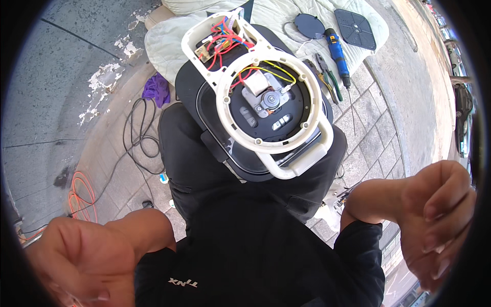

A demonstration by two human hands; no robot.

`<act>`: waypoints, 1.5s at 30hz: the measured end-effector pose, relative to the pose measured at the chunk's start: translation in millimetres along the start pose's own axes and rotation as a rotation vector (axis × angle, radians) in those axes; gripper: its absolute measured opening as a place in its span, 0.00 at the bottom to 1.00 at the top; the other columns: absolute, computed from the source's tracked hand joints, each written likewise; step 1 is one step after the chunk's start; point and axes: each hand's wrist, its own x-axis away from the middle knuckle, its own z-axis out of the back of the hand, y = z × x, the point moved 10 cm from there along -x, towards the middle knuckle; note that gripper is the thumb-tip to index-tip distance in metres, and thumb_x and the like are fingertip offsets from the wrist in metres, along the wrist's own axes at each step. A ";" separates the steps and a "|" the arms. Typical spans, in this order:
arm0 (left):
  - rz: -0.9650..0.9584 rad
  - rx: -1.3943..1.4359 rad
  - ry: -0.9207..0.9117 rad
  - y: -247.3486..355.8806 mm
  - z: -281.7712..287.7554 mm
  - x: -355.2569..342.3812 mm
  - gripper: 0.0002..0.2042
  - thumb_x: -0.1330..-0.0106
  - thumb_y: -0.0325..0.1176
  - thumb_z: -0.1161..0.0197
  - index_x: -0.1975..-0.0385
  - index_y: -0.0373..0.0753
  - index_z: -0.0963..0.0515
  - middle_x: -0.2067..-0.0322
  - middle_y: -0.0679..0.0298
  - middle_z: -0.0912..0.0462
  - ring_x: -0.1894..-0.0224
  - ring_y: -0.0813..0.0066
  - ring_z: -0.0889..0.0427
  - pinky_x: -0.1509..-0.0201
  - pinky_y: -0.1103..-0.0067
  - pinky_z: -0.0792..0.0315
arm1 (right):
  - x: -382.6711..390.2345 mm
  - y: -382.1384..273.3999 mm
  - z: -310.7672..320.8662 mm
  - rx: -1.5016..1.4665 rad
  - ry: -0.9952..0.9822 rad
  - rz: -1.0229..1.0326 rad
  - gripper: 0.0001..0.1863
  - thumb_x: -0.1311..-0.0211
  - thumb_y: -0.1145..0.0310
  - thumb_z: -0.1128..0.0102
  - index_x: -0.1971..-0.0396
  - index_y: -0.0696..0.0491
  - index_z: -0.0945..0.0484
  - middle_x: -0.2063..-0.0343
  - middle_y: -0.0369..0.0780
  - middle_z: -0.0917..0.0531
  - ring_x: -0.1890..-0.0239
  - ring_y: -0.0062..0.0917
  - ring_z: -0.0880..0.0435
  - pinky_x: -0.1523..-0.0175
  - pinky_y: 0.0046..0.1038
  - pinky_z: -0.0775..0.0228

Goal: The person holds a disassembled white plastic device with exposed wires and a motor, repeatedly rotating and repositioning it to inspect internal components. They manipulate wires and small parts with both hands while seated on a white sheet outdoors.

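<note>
My left hand (pixel 84 261) is raised at the lower left rim, fingers curled in, nothing visible in it; the rim cuts part of it off. Up at the right rim, my right hand (pixel 434 220) also has bent fingers, closed loosely with nothing showing in them. Both hands are well apart from the opened appliance over my lap. Its white ring housing (pixel 223 110) surrounds a motor (pixel 271 100), with a curved handle (pixel 309 158) toward me. Red, blue and yellow wires (pixel 225 43) lie exposed in the white compartment. Beneath is a dark rounded body (pixel 204 92).
A pale padded cloth (pixel 169 46) lies beyond the appliance. On or beside it are a blue power screwdriver (pixel 335 53) with a long bit, pliers (pixel 327 74), a black round disc (pixel 309 25) and a square plate (pixel 354 29). A purple cloth (pixel 157 89) and black cable (pixel 134 138) lie left.
</note>
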 end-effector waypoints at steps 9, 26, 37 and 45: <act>0.581 -0.332 0.533 -220.6 151.2 101.7 0.18 0.20 0.35 0.43 0.37 0.30 0.27 0.64 0.63 0.19 0.74 0.77 0.26 0.72 0.80 0.34 | 129.6 299.3 157.7 0.774 -0.129 -1.100 0.15 0.32 0.65 0.34 0.51 0.56 0.12 0.65 0.42 0.10 0.65 0.25 0.12 0.55 0.28 0.21; 0.884 -0.213 0.971 -298.6 212.2 188.1 0.15 0.23 0.38 0.41 0.45 0.36 0.22 0.71 0.70 0.24 0.75 0.80 0.29 0.71 0.81 0.32 | 213.9 435.4 163.2 1.254 -0.738 -1.214 0.30 0.42 0.68 0.39 0.37 0.52 0.23 0.47 0.51 0.18 0.46 0.44 0.16 0.41 0.45 0.23; 0.903 -0.228 0.957 -297.1 207.9 185.6 0.18 0.21 0.37 0.47 0.40 0.32 0.23 0.69 0.69 0.23 0.74 0.80 0.28 0.75 0.82 0.35 | 202.6 464.9 125.1 0.846 -1.168 -0.765 0.29 0.45 0.76 0.32 0.39 0.57 0.20 0.40 0.45 0.19 0.37 0.41 0.24 0.29 0.39 0.33; 0.915 -0.200 0.935 -296.4 206.2 186.1 0.18 0.21 0.37 0.47 0.40 0.31 0.24 0.68 0.69 0.23 0.73 0.79 0.27 0.74 0.81 0.34 | 209.4 476.6 113.1 0.832 -1.340 -0.761 0.18 0.40 0.73 0.33 0.49 0.56 0.15 0.50 0.45 0.16 0.46 0.43 0.17 0.38 0.38 0.26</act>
